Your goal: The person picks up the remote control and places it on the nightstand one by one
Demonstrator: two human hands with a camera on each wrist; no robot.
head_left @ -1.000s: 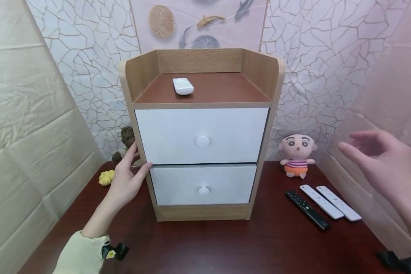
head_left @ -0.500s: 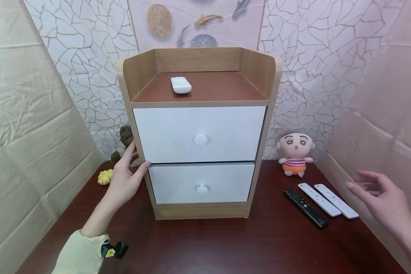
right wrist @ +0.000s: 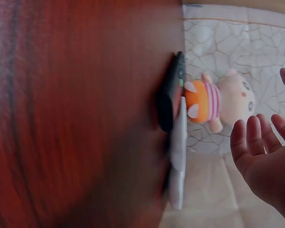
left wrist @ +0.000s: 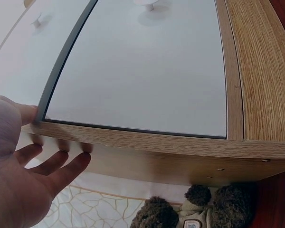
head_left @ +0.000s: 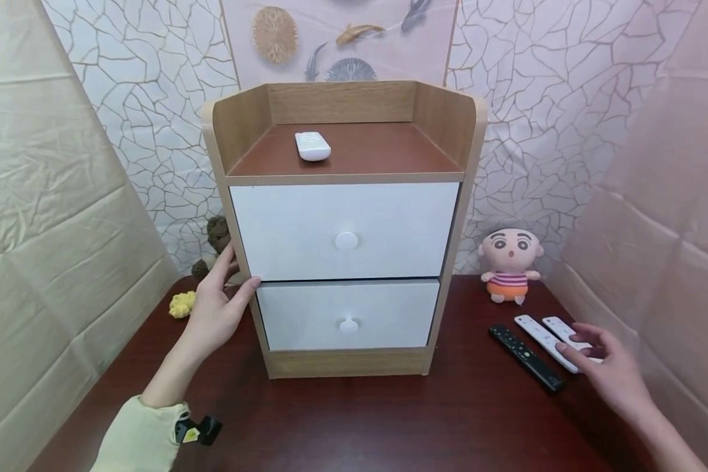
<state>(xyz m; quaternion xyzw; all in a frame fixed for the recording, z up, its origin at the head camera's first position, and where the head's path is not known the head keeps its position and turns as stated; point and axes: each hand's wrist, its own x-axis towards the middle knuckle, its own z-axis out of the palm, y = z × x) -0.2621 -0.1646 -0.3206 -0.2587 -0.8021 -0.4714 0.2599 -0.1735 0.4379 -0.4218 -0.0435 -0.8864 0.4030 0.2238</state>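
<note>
A wooden two-drawer cabinet with white drawer fronts stands on the dark table, both drawers closed. My left hand grips its left edge, thumb at the front and fingers against the side panel. On the right, my right hand hovers over the outer white remote control, covering part of it, fingers relaxed and apart. Beside that lie another white remote and a black remote. In the right wrist view, the right hand holds nothing. A white remote rests on the cabinet top.
A plush doll in orange shorts sits behind the remotes. Left of the cabinet are a yellow lumpy object and a brown curly plush toy, partly hidden in the head view. Fabric walls border both table sides.
My right hand has come down and inward from the right, reaching the outer white remote. The left hand keeps its place on the cabinet edge. The head view shifted slightly at first.
</note>
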